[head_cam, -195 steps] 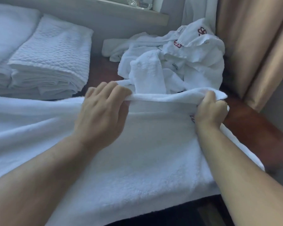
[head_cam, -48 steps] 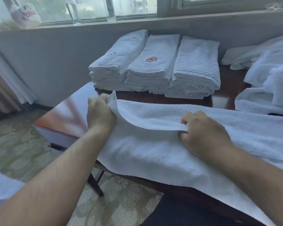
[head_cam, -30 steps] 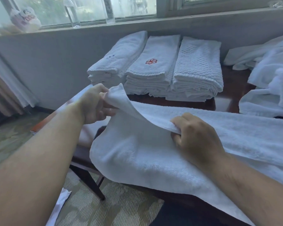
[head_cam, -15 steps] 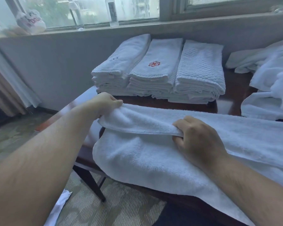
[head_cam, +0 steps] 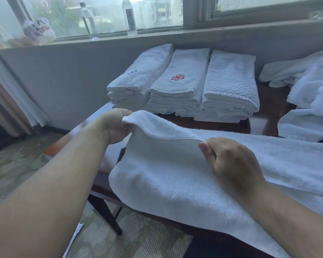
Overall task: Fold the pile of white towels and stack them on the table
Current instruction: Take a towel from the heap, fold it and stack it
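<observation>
A large white towel [head_cam: 175, 174] lies across the dark wooden table [head_cam: 267, 112] and hangs over its near edge. My left hand [head_cam: 114, 125] pinches the towel's far left corner and holds it lifted off the table. My right hand [head_cam: 231, 161] grips the same upper edge further right, knuckles up. Behind them stand three stacks of folded white towels [head_cam: 185, 84], the middle one with a red emblem. A loose pile of unfolded white towels [head_cam: 309, 101] lies at the right.
The table's left corner ends just left of my left hand, with patterned carpet [head_cam: 17, 161] below. A grey wall rises behind the stacks. Two plastic bottles [head_cam: 130, 15] and a plastic bag [head_cam: 39, 30] stand on the window sill. Curtains hang at the far left.
Half a second ago my left hand pressed the towel's corner down on the table; now it holds that corner raised again. My right hand has kept its grip on the edge.
</observation>
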Demonstrator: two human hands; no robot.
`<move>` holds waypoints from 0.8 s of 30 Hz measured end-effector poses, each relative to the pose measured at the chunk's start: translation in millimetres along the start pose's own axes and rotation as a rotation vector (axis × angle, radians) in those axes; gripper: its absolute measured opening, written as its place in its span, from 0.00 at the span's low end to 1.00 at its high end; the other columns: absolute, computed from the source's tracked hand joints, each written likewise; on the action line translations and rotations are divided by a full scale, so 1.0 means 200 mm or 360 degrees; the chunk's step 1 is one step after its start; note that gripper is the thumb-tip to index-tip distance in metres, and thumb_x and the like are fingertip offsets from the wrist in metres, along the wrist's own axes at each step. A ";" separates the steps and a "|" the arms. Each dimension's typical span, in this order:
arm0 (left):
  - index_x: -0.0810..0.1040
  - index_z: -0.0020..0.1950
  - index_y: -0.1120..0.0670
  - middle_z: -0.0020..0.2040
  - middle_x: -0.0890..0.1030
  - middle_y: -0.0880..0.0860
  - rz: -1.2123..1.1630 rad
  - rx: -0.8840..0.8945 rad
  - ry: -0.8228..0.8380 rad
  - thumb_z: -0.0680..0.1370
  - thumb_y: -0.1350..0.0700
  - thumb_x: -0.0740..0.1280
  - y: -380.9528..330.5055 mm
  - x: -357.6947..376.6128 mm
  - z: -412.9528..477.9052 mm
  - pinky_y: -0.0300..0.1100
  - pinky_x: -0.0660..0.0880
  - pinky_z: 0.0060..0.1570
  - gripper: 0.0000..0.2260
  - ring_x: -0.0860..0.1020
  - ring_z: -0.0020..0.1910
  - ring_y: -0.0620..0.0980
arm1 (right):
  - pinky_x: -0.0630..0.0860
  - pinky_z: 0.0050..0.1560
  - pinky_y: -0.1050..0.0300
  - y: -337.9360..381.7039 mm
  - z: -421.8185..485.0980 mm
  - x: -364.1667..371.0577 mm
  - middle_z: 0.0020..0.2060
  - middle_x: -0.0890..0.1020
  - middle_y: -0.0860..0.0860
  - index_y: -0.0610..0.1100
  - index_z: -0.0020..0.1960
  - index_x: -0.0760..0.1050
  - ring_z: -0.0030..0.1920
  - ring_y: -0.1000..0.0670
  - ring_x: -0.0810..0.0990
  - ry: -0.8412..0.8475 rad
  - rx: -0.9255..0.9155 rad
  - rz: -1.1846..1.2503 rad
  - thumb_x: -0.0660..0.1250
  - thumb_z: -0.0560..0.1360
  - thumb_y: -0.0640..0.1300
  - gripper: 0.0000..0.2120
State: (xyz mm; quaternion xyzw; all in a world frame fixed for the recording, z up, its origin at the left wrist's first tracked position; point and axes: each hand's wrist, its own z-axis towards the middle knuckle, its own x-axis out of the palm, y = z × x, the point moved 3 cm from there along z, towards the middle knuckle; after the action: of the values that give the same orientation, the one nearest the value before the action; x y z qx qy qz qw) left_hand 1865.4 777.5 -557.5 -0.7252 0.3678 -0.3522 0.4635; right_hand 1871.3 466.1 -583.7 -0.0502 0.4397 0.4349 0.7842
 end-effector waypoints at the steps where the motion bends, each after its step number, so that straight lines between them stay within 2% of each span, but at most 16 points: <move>1: 0.79 0.50 0.60 0.42 0.80 0.53 0.0040 -0.0028 0.0047 0.81 0.66 0.60 0.00 -0.02 -0.01 0.35 0.78 0.33 0.08 0.81 0.33 0.45 | 0.56 0.30 0.56 0.00 0.00 0.00 0.28 0.66 0.54 0.48 0.35 0.62 0.28 0.47 0.66 -0.0023 -0.0001 0.0004 0.53 0.84 0.54 0.20; 3: 0.83 0.52 0.60 0.47 0.84 0.54 0.0165 -0.0075 0.0095 0.79 0.62 0.58 -0.01 -0.08 -0.03 0.41 0.80 0.39 0.13 0.83 0.40 0.50 | 0.57 0.31 0.55 -0.01 0.00 -0.01 0.27 0.67 0.52 0.47 0.35 0.63 0.28 0.46 0.67 -0.0031 0.0035 0.0018 0.53 0.84 0.54 0.20; 6: 0.87 0.49 0.55 0.50 0.86 0.55 0.0766 -0.0026 -0.0053 0.69 0.61 0.58 0.01 -0.16 -0.06 0.44 0.78 0.40 0.19 0.82 0.41 0.52 | 0.55 0.30 0.55 0.00 0.00 -0.01 0.27 0.68 0.52 0.46 0.35 0.62 0.28 0.45 0.66 0.0012 0.0049 0.0005 0.52 0.83 0.55 0.21; 7: 0.87 0.51 0.52 0.50 0.86 0.53 0.0990 0.0022 -0.0072 0.68 0.62 0.60 0.02 -0.18 -0.07 0.44 0.77 0.43 0.19 0.81 0.44 0.51 | 0.55 0.29 0.56 0.00 0.00 -0.01 0.27 0.67 0.52 0.47 0.35 0.62 0.28 0.45 0.66 0.0025 0.0037 0.0006 0.53 0.84 0.55 0.21; 9: 0.83 0.59 0.49 0.53 0.84 0.51 0.1286 0.0157 0.0037 0.73 0.66 0.63 0.06 -0.18 -0.08 0.45 0.75 0.56 0.20 0.81 0.52 0.49 | 0.54 0.30 0.61 0.01 0.00 -0.01 0.27 0.67 0.52 0.47 0.35 0.61 0.28 0.45 0.65 0.0049 0.0029 0.0021 0.53 0.85 0.53 0.21; 11: 0.77 0.68 0.51 0.61 0.82 0.51 0.1243 0.0241 0.0103 0.76 0.68 0.62 0.10 -0.18 -0.08 0.48 0.70 0.69 0.24 0.79 0.62 0.49 | 0.54 0.30 0.58 0.01 0.00 -0.01 0.27 0.66 0.53 0.46 0.35 0.61 0.29 0.44 0.65 0.0091 0.0028 0.0033 0.54 0.84 0.53 0.21; 12: 0.76 0.69 0.51 0.64 0.80 0.52 0.1112 0.0256 0.0089 0.75 0.67 0.63 0.11 -0.18 -0.08 0.49 0.69 0.72 0.24 0.78 0.65 0.51 | 0.54 0.31 0.55 0.01 0.00 0.00 0.28 0.66 0.53 0.46 0.35 0.61 0.29 0.44 0.66 0.0117 0.0030 0.0034 0.53 0.83 0.54 0.20; 14: 0.79 0.64 0.49 0.65 0.80 0.53 0.0857 0.0241 0.0055 0.71 0.60 0.64 0.11 -0.20 -0.06 0.52 0.69 0.72 0.22 0.78 0.65 0.53 | 0.54 0.33 0.52 0.00 0.00 0.00 0.28 0.67 0.53 0.46 0.35 0.62 0.30 0.44 0.66 0.0157 0.0042 0.0036 0.53 0.83 0.55 0.20; 16: 0.80 0.62 0.49 0.64 0.82 0.53 0.0786 0.0205 0.0128 0.68 0.55 0.67 0.11 -0.21 -0.06 0.53 0.68 0.72 0.22 0.78 0.65 0.53 | 0.55 0.34 0.51 0.00 0.00 0.01 0.28 0.67 0.53 0.47 0.35 0.62 0.30 0.44 0.67 0.0162 0.0054 0.0043 0.53 0.83 0.55 0.20; 19: 0.82 0.63 0.51 0.59 0.84 0.52 0.0905 0.0210 0.0385 0.65 0.58 0.66 0.10 -0.21 -0.06 0.53 0.68 0.71 0.26 0.80 0.61 0.51 | 0.54 0.30 0.55 -0.01 0.00 0.01 0.27 0.66 0.54 0.48 0.35 0.61 0.29 0.46 0.66 0.0125 0.0068 0.0042 0.52 0.83 0.55 0.20; 20: 0.82 0.62 0.52 0.57 0.84 0.53 0.0996 0.0249 0.0512 0.65 0.60 0.64 0.11 -0.21 -0.06 0.54 0.69 0.69 0.26 0.80 0.58 0.52 | 0.54 0.30 0.58 -0.01 0.00 0.01 0.27 0.66 0.54 0.49 0.35 0.60 0.28 0.47 0.65 0.0117 0.0079 0.0039 0.52 0.83 0.55 0.20; 21: 0.82 0.62 0.51 0.55 0.83 0.55 0.1083 0.0275 0.0625 0.65 0.62 0.62 0.11 -0.20 -0.08 0.52 0.70 0.62 0.26 0.79 0.55 0.53 | 0.54 0.30 0.59 -0.01 0.00 0.01 0.27 0.66 0.54 0.49 0.34 0.59 0.28 0.48 0.65 0.0114 0.0092 0.0030 0.52 0.83 0.55 0.20; 22: 0.82 0.63 0.50 0.55 0.83 0.55 0.1154 0.0276 0.0692 0.66 0.63 0.62 0.11 -0.19 -0.09 0.50 0.71 0.58 0.26 0.79 0.54 0.53 | 0.54 0.30 0.58 -0.01 0.00 0.01 0.26 0.66 0.54 0.50 0.34 0.59 0.28 0.48 0.64 0.0108 0.0095 0.0015 0.52 0.83 0.55 0.20; 24: 0.83 0.60 0.47 0.52 0.85 0.51 0.1312 0.0322 0.0686 0.69 0.63 0.64 0.12 -0.18 -0.09 0.43 0.74 0.55 0.23 0.80 0.52 0.48 | 0.53 0.31 0.54 -0.01 0.00 0.01 0.26 0.65 0.55 0.49 0.35 0.59 0.28 0.47 0.64 0.0087 0.0083 -0.0014 0.53 0.83 0.55 0.20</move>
State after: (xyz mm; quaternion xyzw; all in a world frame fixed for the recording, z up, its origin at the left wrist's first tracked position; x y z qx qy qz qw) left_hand 1827.3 793.7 -581.1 -0.3806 0.6764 -0.3154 0.5461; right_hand 1873.4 466.6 -585.6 -0.0436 0.4720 0.4183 0.7748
